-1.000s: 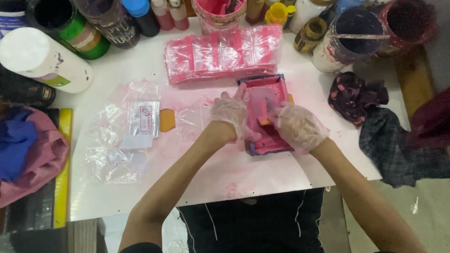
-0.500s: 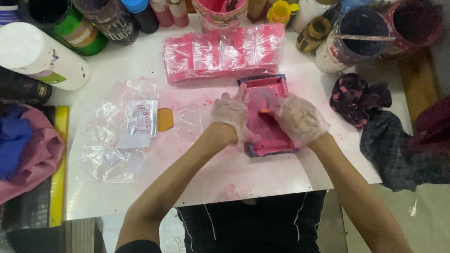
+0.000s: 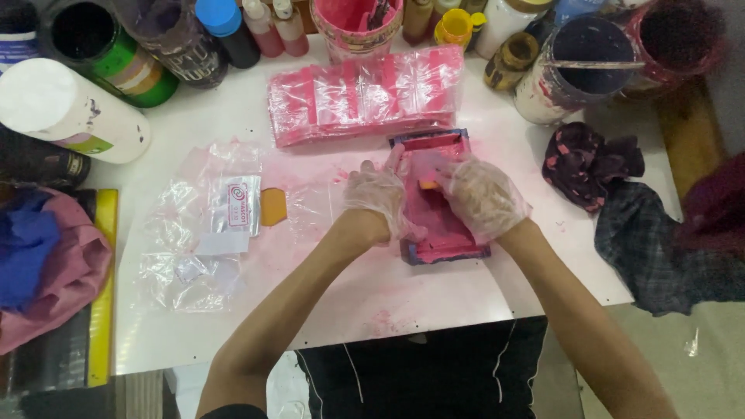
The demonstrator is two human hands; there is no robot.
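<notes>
Both gloved hands have edged toward the far end of the pink-coated tray (image 3: 438, 221) since a second ago, so the spreading now reaches its upper half. The left hand (image 3: 380, 198), fingers half curled, steadies the tray's left edge. The right hand (image 3: 481, 195) pinches a small orange scraper (image 3: 427, 185) against the pink paste. Just beyond the tray lies a row of pink packets (image 3: 365, 97) on the white surface (image 3: 434, 291).

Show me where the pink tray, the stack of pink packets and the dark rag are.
pink tray (image 3: 446, 237), head view, on its pink inside near the front edge
stack of pink packets (image 3: 365, 97), head view, middle of the top packets
dark rag (image 3: 590, 159), head view, its centre
</notes>
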